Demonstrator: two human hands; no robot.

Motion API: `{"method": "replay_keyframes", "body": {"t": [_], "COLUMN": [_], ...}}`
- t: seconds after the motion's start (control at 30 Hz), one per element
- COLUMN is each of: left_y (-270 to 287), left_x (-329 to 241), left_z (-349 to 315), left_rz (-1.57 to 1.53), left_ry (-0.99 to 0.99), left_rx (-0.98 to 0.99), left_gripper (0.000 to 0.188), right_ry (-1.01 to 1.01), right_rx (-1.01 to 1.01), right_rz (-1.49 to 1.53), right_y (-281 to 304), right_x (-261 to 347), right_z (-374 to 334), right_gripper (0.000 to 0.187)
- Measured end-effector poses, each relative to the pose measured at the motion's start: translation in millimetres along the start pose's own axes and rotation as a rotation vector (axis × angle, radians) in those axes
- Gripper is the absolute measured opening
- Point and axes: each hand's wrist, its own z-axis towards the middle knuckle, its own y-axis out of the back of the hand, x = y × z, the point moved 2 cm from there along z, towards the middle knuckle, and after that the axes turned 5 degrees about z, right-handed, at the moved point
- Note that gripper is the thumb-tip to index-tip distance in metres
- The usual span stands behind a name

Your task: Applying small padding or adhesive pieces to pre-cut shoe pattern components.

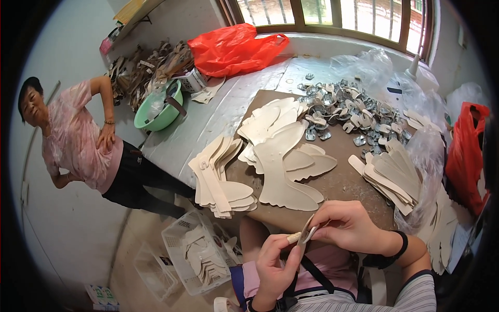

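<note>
L hand (276, 268) low, thumb up, fingers curled in a pinch; R hand (348, 228) just beside, a bit higher, back up, thumb + index pinching; R forearm (417, 255) angled in from lower rt.

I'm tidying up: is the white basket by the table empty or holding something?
Not empty: pale cut pieces lie overlapping inside the white basket, visible through its open top.

The thin, pale piece (306, 232) was held between the left grip (279, 262) and the right grip (344, 226). It was tilted steeply, with its narrow edge turned toward the view; its outline was partly concealed.
</note>
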Motion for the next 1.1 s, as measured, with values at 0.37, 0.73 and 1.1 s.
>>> {"method": "replay_keyframes", "body": {"t": [0.37, 0.73, 1.1], "left_y": [2, 9, -1], "left_x": [-5, -12, -7], "left_z": [5, 19, 1], "left_rz": [0.267, 0.341, 0.153], "left_ry": [-0.057, -0.252, -0.19], "left_rx": [-0.049, 0.075, -0.046], "left_gripper": [0.024, 0.024, 0.022], "right_ry": [0.118, -0.155, 0.071], "right_rx": [0.086, 0.098, 0.108], "right_rz": [-0.111, 0.15, -0.021], "right_y": [1, -1, -11], "right_x": [-3, -7, 6], "right_z": [2, 2, -6], "right_gripper": [0.019, 0.016, 0.016]}}
